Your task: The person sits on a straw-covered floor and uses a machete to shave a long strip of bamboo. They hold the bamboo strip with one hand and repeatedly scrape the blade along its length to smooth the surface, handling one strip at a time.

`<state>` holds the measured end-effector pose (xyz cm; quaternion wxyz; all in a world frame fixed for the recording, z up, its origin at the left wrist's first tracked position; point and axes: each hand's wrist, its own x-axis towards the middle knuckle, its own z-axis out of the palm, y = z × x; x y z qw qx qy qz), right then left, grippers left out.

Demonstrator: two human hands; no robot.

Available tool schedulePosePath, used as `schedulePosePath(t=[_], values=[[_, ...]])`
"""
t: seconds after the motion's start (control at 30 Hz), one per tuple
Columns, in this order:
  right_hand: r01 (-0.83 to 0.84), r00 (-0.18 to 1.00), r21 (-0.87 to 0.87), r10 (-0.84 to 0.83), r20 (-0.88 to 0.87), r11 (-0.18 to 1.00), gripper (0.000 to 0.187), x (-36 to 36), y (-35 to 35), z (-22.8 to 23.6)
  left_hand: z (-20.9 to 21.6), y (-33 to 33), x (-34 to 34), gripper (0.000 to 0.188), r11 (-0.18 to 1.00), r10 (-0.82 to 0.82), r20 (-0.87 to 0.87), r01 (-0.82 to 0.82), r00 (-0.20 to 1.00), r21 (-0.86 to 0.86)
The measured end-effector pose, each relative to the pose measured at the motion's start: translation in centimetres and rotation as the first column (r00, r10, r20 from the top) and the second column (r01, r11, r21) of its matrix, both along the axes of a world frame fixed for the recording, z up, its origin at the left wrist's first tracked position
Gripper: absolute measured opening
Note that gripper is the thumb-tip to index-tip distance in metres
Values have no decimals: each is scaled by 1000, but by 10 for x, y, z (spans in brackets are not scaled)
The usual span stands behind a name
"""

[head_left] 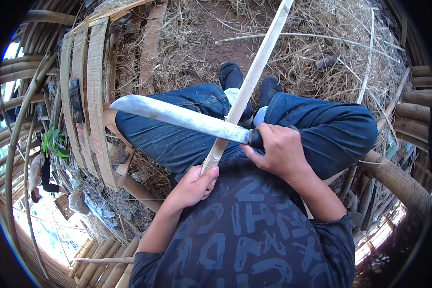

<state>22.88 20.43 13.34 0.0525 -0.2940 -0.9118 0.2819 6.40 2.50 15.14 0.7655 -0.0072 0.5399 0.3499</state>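
Wooden strip (pixel 259 77) and machete (pixel 177 112) gripped, hands (pixel 281 150) curled.

Dark tee (pixel 211 242) w/ big blue-grey block letters (pixel 248 222) in rows across the front, approx. all caps, some partly lost in folds. Faint reddish marks (pixel 82 130) on wood slats (pixel 98 72) at L, too blurred to read.

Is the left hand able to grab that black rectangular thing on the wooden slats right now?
Probably not: the left hand is closed around the wooden strip, and the bent left leg lies between that hand and the black rectangular thing. That hand would likely have to let go first.
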Motion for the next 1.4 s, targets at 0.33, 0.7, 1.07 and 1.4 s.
schedulePosePath(t=[0.33,0.7,1.07,1.4], values=[[-41,998,126,48,-51,991,51,0,16,-18,3,-2,3,28,1000,-6,-66,6,998,-5],[-41,999,124,41,3,991,48,4,16,-16,2,-7,3,28,999,-34,-97,35,995,11],[27,1000,235,-25,-13,972,46,13,36,-21,1,-22,-10,28,1000,-8,-56,7,998,-12],[336,942,77,-336,-5,939,50,21,68,-30,3,-40,-15,30,997,-39,-53,35,998,-65]])
